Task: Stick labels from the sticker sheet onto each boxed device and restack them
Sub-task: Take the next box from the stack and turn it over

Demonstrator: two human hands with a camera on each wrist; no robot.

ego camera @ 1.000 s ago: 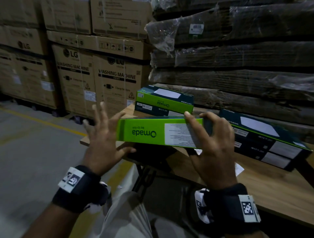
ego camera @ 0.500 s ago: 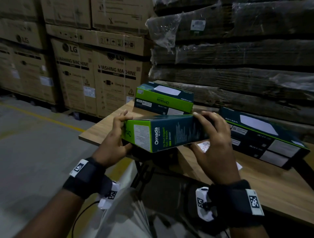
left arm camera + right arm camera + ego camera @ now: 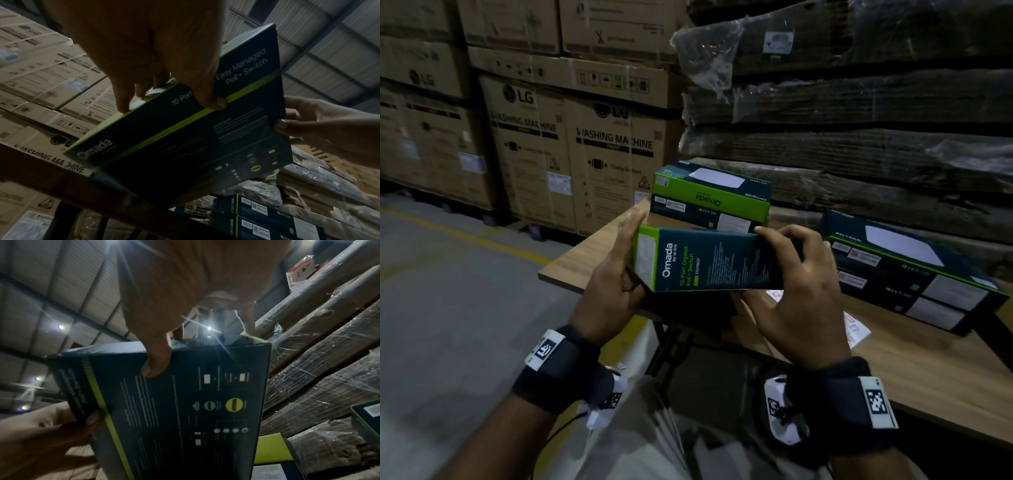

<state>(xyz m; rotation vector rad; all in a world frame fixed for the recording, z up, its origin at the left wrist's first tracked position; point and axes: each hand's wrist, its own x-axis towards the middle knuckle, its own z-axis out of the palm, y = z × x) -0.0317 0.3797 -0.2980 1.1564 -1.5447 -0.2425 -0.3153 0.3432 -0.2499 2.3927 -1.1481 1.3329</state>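
Warehouse floor, stacked brown washing-machine cartons [image 3: 571,150] behind; wooden table [image 3: 914,370] carrying a two-high stack of dark-and-green device boxes [image 3: 710,198] at its far corner, a second dark stack [image 3: 914,274] to the right, a white sticker sheet [image 3: 856,329] lying flat between; held above the table's near edge, a dark-teal and green Omada switch box [image 3: 709,260]; left hand [image 3: 609,291] gripping its left end, thumb beneath; right hand [image 3: 798,305] gripping its right end, fingers curled over the top.

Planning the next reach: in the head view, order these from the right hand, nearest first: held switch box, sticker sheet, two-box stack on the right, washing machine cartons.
1. Held switch box, gripped by right hand.
2. Sticker sheet, beneath the hand.
3. Two-box stack, right.
4. Washing machine cartons, far left.
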